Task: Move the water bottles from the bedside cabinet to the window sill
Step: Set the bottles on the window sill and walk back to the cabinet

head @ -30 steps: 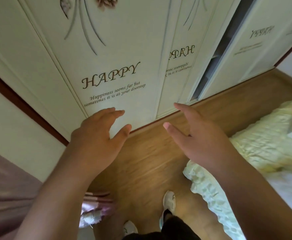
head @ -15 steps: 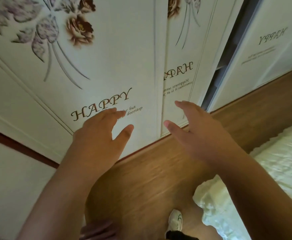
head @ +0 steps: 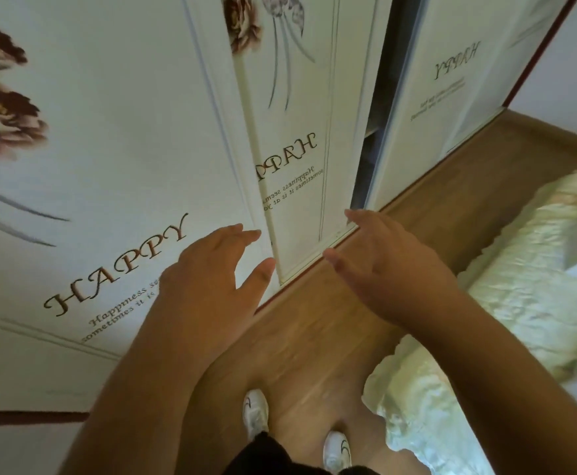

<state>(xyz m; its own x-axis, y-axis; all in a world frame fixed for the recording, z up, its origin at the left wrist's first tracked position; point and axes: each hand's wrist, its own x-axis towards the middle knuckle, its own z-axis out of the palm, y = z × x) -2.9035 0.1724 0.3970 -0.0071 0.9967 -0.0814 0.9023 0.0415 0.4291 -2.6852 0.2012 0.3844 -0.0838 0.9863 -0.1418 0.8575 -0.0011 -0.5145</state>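
Note:
No water bottle, bedside cabinet or window sill shows in the head view. My left hand [head: 211, 282] is held out in front of me, fingers apart, holding nothing, over the lower part of a white wardrobe door. My right hand [head: 390, 269] is raised beside it, also empty with fingers spread, above the wooden floor. The two hands are apart, palms facing each other.
A white wardrobe [head: 126, 149] with flower prints and "HAPPY" lettering fills the left and top; one sliding door leaves a dark gap [head: 372, 142]. A bed with a pale yellow ruffled cover [head: 520, 303] is on the right. Wooden floor [head: 314, 337] runs between them, with my white shoes [head: 256, 409] below.
The view has swung left and closer along the wardrobe, so the pink cloth at the lower left is gone. Both hands stay raised and empty in much the same pose.

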